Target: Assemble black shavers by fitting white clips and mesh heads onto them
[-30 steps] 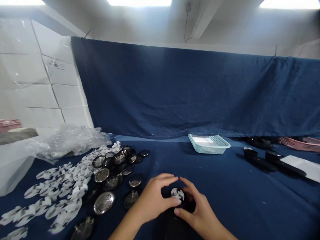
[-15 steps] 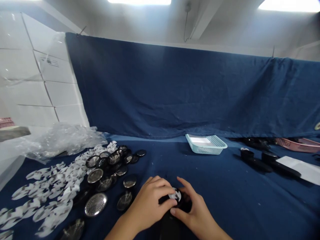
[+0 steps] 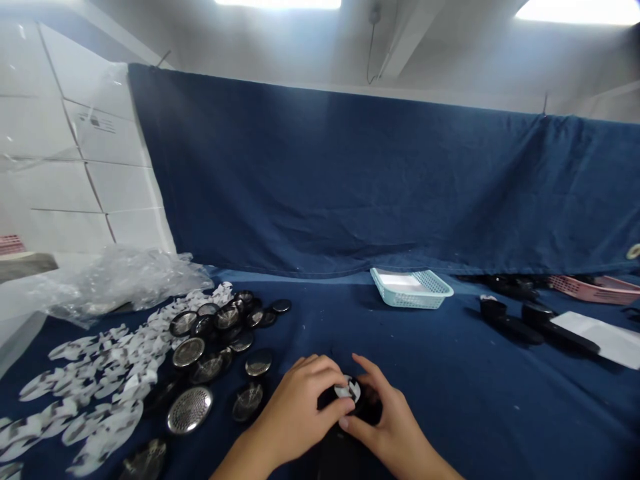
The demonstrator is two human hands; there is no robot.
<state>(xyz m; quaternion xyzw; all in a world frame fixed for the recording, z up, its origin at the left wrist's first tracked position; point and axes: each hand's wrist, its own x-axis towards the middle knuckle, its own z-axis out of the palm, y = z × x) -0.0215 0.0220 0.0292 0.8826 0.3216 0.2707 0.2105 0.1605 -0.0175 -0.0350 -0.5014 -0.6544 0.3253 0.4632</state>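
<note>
Near the front edge, my left hand point(image 3: 300, 407) has its thumb and fingers closed on a white disc point(image 3: 349, 392) with dark cut-outs. The disc sits at the round end of a black part point(image 3: 340, 453). My right hand point(image 3: 393, 417) curls around the other side of that round end, thumb in front and fingers behind. The hands nearly touch at the thumbs. The handle-like lower portion of the black part runs toward me and is dark and hard to make out.
Round black pieces with metal mesh point(image 3: 190, 409) and a pile of white plastic pieces point(image 3: 110, 373) lie at left, before clear plastic bags point(image 3: 130, 277). A light-blue basket point(image 3: 413, 298) stands behind. Black handled parts point(image 3: 510, 323), white paper point(image 3: 600, 337) and a pink basket point(image 3: 595, 290) are at right.
The view has shifted very slightly. Both hands keep nearly the same hold, and the white disc looks slightly turned between the fingers.
</note>
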